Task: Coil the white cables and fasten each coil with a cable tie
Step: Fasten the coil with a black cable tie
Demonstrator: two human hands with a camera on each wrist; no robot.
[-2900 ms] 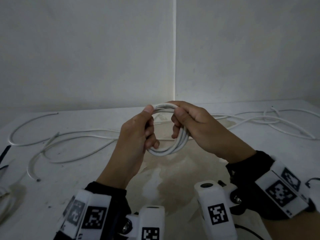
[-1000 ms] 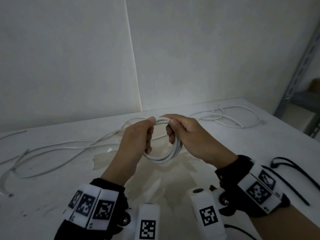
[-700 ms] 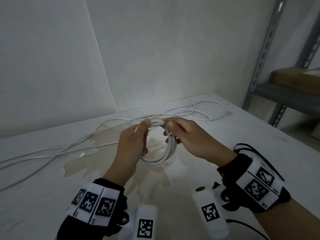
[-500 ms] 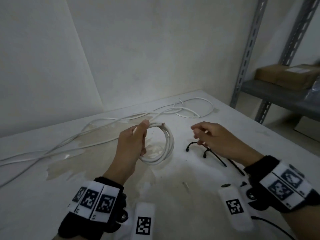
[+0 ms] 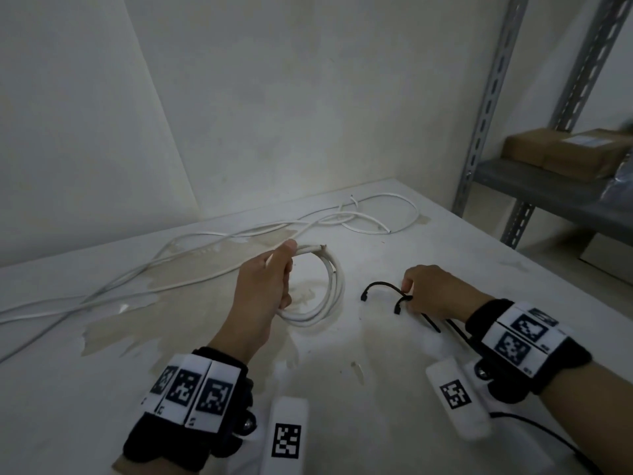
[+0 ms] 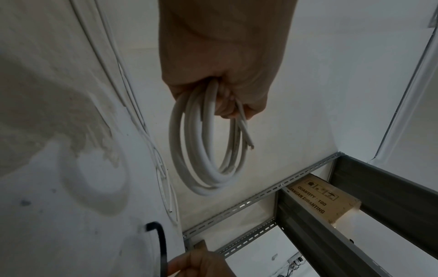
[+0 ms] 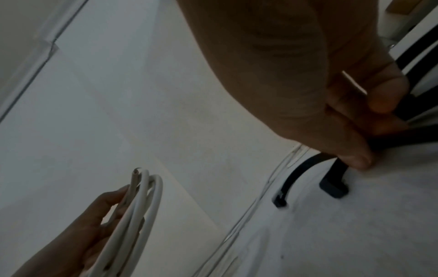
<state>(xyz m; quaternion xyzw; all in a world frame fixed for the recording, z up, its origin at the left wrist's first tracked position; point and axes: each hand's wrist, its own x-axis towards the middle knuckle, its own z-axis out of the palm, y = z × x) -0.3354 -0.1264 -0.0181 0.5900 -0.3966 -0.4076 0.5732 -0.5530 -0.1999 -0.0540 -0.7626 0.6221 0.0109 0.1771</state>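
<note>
Now my left hand (image 5: 265,296) holds the coil of round white plastic cable (image 5: 318,289) upright above the white table (image 5: 445,241), near the centre of my view. My thumb and curled fingers close around the turns at about ten o'clock of the ring, where the cut end (image 5: 323,247) sticks out. I judge that I grip just there so that the loose end cannot spring away and the turns stay together while the other hand is busy. The rest of the ring hangs free, open for a tie to pass through.

My right hand (image 5: 435,291) is low on the table at about three o'clock from the coil, a little apart from it. Its fingertips (image 7: 358,159) are bent down and pinch one of the thin black plastic cable ties (image 5: 383,287) that lie there; I cannot tell if the tie is already lifted off the surface. A second tie lies touching it.

The other long white cables (image 5: 205,265) lie uncoiled from nine o'clock to one o'clock, along the wall side of the table, so most of the task is not yet done. At two o'clock stands a grey metal shelf (image 5: 548,186) with a brown cardboard box (image 5: 568,154).
</note>
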